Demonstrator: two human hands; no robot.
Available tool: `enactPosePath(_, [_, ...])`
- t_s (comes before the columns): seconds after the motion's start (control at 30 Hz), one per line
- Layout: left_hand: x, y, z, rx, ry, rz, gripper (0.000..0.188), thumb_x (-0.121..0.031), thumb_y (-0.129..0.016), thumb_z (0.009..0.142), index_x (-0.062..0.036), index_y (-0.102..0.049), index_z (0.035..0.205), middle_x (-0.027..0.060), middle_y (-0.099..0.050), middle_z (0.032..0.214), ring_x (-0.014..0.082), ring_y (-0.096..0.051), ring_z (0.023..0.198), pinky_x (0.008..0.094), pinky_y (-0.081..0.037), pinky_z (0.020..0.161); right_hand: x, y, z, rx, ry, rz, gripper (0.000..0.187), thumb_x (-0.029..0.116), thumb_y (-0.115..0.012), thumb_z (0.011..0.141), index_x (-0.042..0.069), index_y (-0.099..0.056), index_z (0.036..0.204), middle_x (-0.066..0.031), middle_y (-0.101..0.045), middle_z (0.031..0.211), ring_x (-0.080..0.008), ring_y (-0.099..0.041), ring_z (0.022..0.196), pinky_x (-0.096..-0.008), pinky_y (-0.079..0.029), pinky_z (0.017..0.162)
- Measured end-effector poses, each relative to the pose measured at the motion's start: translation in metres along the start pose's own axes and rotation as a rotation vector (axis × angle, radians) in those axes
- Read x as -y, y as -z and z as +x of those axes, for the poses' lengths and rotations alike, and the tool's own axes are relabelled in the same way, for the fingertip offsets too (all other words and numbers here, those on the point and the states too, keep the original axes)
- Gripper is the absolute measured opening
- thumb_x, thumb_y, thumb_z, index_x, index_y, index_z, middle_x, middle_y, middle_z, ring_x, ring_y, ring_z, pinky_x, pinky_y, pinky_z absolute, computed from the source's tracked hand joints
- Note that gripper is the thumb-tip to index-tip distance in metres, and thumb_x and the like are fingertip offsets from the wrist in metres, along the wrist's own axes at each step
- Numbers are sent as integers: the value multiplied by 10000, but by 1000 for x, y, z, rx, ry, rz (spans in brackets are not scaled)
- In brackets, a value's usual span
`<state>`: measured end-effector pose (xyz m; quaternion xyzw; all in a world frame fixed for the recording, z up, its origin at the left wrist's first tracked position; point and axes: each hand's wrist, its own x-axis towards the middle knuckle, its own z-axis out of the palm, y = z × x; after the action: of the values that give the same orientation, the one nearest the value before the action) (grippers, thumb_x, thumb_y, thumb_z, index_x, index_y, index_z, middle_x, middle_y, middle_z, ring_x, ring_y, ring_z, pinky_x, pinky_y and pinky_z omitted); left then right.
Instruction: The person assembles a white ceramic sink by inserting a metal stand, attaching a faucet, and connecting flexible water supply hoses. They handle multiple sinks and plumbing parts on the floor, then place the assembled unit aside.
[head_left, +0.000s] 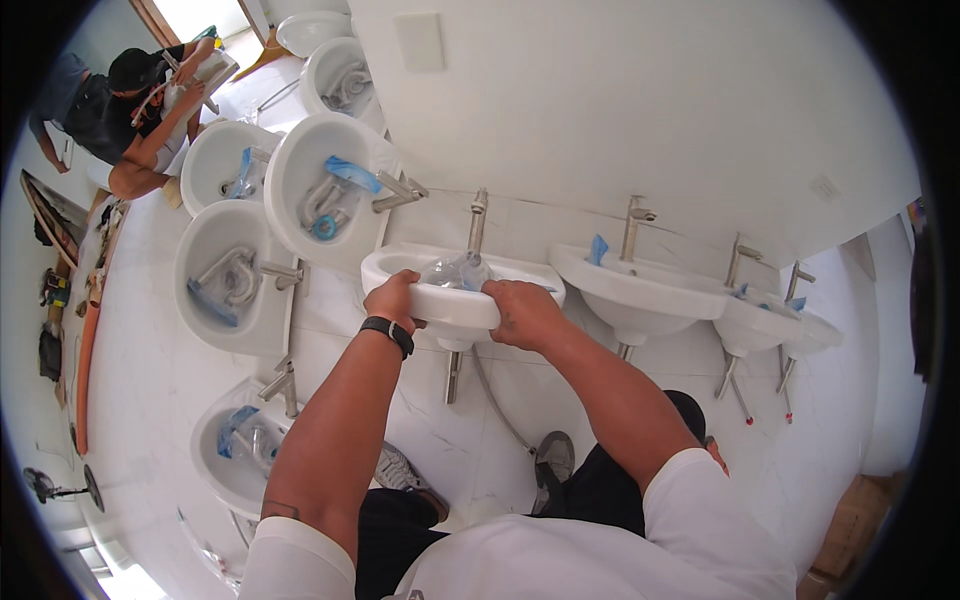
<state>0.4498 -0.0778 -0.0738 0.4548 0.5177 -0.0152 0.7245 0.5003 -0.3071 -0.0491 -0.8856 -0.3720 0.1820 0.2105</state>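
A white ceramic washbasin (pixel 450 303) is in front of me, close to the wall. My left hand (pixel 393 299) is closed round the left part of its front rim. Farther right along the same rim, my right hand (pixel 523 312) grips with its fingers partly hidden. A metal faucet (pixel 477 225) stands at the basin's back edge. Inside the bowl lies a clear plastic bag (pixel 452 272), its contents hard to make out. Below the basin hang a metal drain pipe (pixel 453 378) and a thin flexible hose (pixel 490 395).
More washbasins with faucets stand at left, such as a basin (pixel 285 150) holding bagged pipe fittings. To the right, another basin (pixel 640 285) is among several along the white wall (pixel 650 110). At the far left a person (pixel 150 110) crouches. An orange pipe (pixel 88 370) lies on the floor.
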Motion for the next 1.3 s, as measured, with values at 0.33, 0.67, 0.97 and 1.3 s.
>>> enactPosePath(0.33, [-7, -1, -4, 31, -12, -4, 707, -248, -726, 873, -26, -417, 1469, 232, -523, 1388, 487, -564, 1249, 737, -450, 994, -4, 5, 5, 18, 36, 12, 437, 131, -814, 671, 78, -625, 1061, -157, -705, 997, -365, -683, 994, -480, -542, 843])
enactPosePath(0.67, [-11, 21, -15, 140, 24, 185, 1023, -495, -755, 886, -23, -206, 1608, 284, -184, 1646, 550, -166, 1511, 712, -370, 1087, -4, 1, 3, -29, -35, -73, 513, 173, -834, 648, 95, -629, 1112, -118, -692, 1057, -331, -674, 1025, -472, -481, 891])
enactPosePath(0.97, [-57, 173, -158, 178, -396, 708, 829, -403, -743, 921, 17, -386, 1541, 195, -594, 1418, 269, -583, 1245, 440, -470, 1020, 1, -23, -38, -256, -94, -168, 925, 326, -818, 748, 37, -415, 1528, -275, -449, 1474, -420, -495, 1339, -531, -369, 1157])
enactPosePath(1.3, [64, 403, -307, -416, -651, 597, 610, -219, -689, 959, 38, -476, 1470, 210, -635, 1349, 221, -661, 1118, 331, -537, 893, 14, 63, -118, -161, -221, 138, 723, 342, -797, 822, -22, -560, 1399, -292, -651, 1300, -404, -657, 1197, -442, -522, 1012])
